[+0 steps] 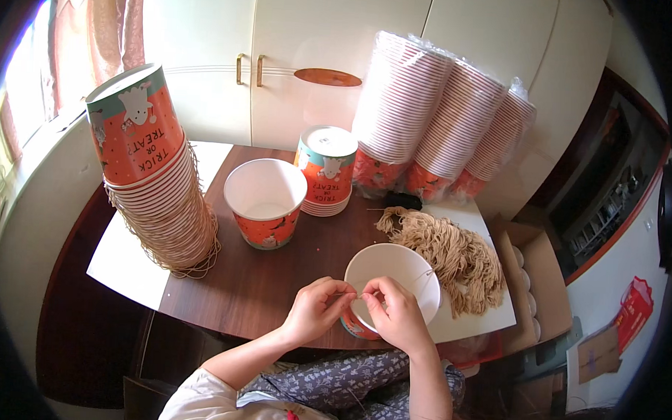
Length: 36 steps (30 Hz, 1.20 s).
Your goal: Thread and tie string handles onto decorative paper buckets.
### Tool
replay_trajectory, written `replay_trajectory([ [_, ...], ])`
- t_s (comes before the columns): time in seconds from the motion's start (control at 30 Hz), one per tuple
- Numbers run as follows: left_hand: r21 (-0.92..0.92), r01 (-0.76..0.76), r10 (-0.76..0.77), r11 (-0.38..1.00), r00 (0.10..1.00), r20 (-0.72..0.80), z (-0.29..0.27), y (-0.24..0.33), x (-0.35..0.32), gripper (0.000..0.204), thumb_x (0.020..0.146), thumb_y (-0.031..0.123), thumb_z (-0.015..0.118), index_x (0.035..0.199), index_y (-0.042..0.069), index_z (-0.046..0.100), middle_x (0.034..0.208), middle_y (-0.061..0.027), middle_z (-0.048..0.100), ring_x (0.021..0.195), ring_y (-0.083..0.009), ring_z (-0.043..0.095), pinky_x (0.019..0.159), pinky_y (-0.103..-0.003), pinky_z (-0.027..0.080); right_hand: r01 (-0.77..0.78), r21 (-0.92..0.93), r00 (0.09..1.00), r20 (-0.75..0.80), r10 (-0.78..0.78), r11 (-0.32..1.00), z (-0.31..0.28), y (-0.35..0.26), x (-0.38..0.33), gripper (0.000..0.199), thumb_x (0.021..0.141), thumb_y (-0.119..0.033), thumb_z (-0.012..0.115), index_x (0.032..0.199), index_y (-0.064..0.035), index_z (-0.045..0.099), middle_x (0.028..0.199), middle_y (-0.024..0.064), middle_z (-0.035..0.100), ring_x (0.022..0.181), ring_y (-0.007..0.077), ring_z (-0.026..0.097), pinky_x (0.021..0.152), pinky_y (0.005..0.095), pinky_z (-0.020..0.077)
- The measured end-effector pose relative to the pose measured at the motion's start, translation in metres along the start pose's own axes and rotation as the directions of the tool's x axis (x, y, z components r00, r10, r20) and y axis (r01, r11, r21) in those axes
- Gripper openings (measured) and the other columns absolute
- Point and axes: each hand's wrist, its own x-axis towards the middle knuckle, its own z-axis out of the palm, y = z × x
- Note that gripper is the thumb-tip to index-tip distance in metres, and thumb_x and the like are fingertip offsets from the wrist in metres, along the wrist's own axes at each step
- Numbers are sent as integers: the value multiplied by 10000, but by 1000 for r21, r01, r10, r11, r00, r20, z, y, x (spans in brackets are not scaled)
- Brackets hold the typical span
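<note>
An orange and teal paper bucket (403, 257) with a white inside stands upright at the near edge of the table. At its left rim my left hand (319, 309) is closed in a pinch, thumb against forefinger, on what looks like a thin tan string. Close beside it, my right hand (395, 316) pinches the string too, its wrist crossing in front of the bucket. A bit of the same string (427, 273) shows at the bucket's right inner wall. Most of the string between my fingertips is too fine to make out.
A bundle of tan strings (452, 262) lies right of the bucket. Another open bucket (266, 184) and a short upside-down stack (328, 169) stand farther back. At left leans a tall stack with strings (149, 166); wrapped bucket stacks (403, 94) stand at back right. A cardboard box (548, 291) is beside the table.
</note>
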Motion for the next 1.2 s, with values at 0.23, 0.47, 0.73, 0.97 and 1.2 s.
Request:
replay_trajectory([
  [0.23, -88, 62, -62, 994, 998, 7, 2, 0, -2, 96, 840, 39, 596, 902, -34, 591, 811, -60, 572, 755, -87, 568, 666, -224, 489, -43, -8, 995, -88, 42, 999, 3, -2, -3, 130, 756, -54, 622, 844, -48, 528, 855, 83, 573, 732, 256, 596, 672, 358, 468],
  [0.47, -6, 48, -48, 999, 998, -35, 0, 8, -1, 98, 819, 34, 610, 898, -23, 598, 820, -87, 569, 701, -125, 599, 599, -243, 493, 86, -336, 969, -193, -158, 938, 11, -6, -6, 133, 628, -119, 713, 671, -122, 587, 809, 5, 518, 825, 207, 518, 883, 398, 339],
  [0.73, -6, 8, -9, 1000, 998, -63, 2, 9, -3, 86, 819, 29, 606, 885, -25, 600, 804, -86, 564, 689, -122, 594, 586, -236, 486, 77, -393, 955, -236, -182, 916, 17, -1, -4, 126, 612, -107, 700, 664, -122, 585, 797, 6, 524, 794, 209, 532, 827, 386, 364],
  [0.97, -34, -25, 23, 999, 998, -59, 2, 4, -4, 88, 824, 26, 599, 891, -29, 590, 804, -85, 566, 682, -124, 596, 601, -234, 494, 63, -369, 956, -245, -162, 927, 15, -2, -2, 129, 611, -87, 684, 652, -116, 565, 790, 7, 529, 774, 203, 546, 768, 364, 378],
  [1.2, -106, 42, -45, 994, 999, -27, 1, 0, -6, 95, 819, 37, 609, 881, -23, 571, 812, -84, 570, 693, -113, 594, 601, -235, 500, 40, -374, 957, -254, -143, 927, 13, -3, -2, 132, 612, -81, 680, 663, -116, 564, 790, 3, 527, 772, 200, 547, 756, 359, 381],
])
